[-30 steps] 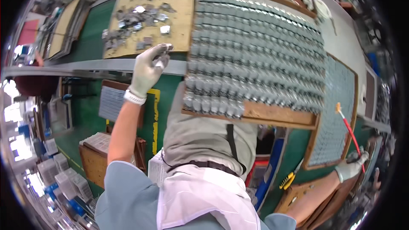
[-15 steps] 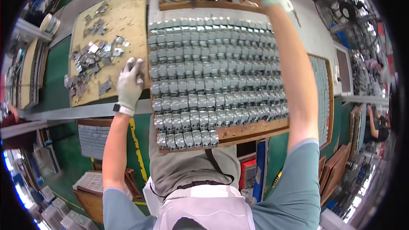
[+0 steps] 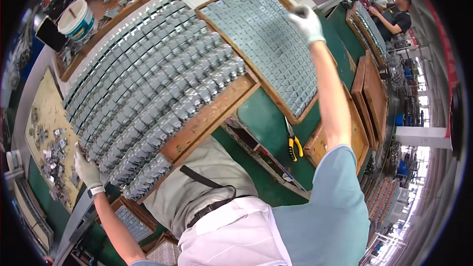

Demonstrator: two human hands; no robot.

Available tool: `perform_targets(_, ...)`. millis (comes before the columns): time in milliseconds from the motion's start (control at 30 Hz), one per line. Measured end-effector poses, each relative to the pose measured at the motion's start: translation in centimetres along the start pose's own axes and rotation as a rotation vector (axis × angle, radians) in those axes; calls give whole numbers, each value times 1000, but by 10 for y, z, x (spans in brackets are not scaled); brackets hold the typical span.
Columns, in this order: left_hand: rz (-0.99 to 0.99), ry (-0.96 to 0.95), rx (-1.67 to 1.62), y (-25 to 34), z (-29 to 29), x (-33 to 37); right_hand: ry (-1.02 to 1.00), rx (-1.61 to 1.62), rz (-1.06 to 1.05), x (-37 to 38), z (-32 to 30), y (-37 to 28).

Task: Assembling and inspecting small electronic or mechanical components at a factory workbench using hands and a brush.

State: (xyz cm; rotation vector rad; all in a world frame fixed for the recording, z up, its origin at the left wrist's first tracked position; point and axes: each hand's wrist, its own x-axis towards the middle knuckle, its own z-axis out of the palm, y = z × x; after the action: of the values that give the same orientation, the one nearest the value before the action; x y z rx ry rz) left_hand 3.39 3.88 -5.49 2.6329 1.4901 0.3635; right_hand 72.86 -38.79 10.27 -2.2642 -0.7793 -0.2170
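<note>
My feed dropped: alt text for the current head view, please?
A person's gloved right hand is at the upper right edge of a wooden tray of flat gray pieces; the gloved left hand is beside a packed tray of metal parts in rows. Loose metal bits lie on a board at left.

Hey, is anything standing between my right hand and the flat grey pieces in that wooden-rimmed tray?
Nothing visible does. Your right hand appears at the upper right edge of the tray, next to the flat grey pieces; its height I can't tell. The yellow-handled pliers lie outside, off that path.
</note>
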Motion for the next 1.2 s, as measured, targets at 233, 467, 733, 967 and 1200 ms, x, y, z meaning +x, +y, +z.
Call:
perform_targets(233,-222,73,-327,-68,-5,15,-285,-26,617,0,-41,124)
perform_targets(467,-205,188,-913,-29,-22,4,-337,28,577,0,-26,183)
perform_targets(733,-339,166,-1225,38,-84,-24,-113,213,184,19,-33,153)
perform_targets(967,85,-432,-1053,198,-181,-83,-663,763,206,-184,62,-219)
perform_targets(1200,46,-435,-1264,224,-133,-111,-1024,1184,153,-276,121,-289)
